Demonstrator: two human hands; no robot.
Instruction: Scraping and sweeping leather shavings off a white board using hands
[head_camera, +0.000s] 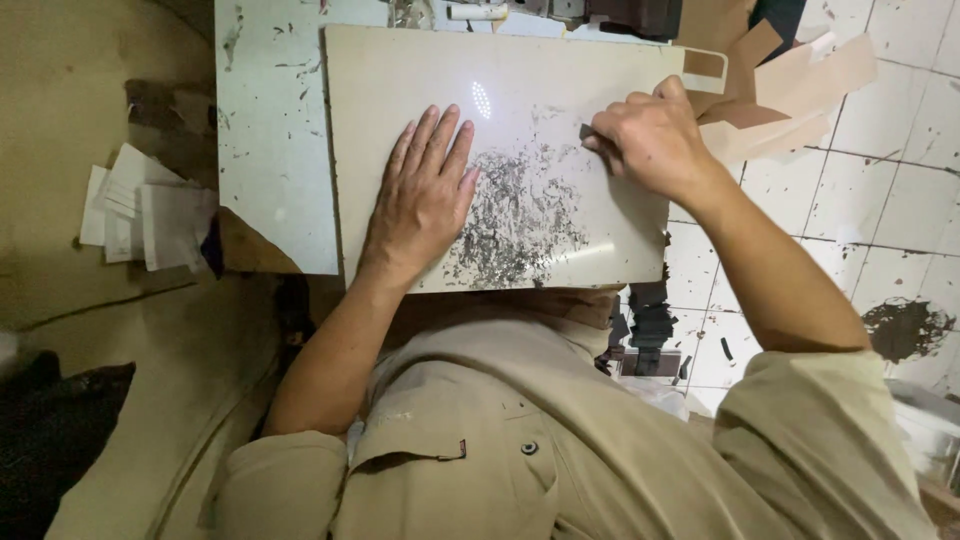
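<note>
A glossy beige tile (400, 90) lies flat on a worn white table (270, 150). My left hand (420, 195) rests flat on the tile with its fingers spread, pressing it down. My right hand (650, 140) is closed around a small dark object (586, 131) that touches the tile near its right edge; I cannot make out what the object is. A patch of dark grey scrapings (515, 215) covers the tile between the two hands and reaches toward its near edge.
Brown cardboard pieces (790, 85) lie past the tile's right edge over a white tiled floor (880, 200). A stack of white papers (140, 210) sits left of the table. Dark scraps (650, 330) lie on the floor below the tile.
</note>
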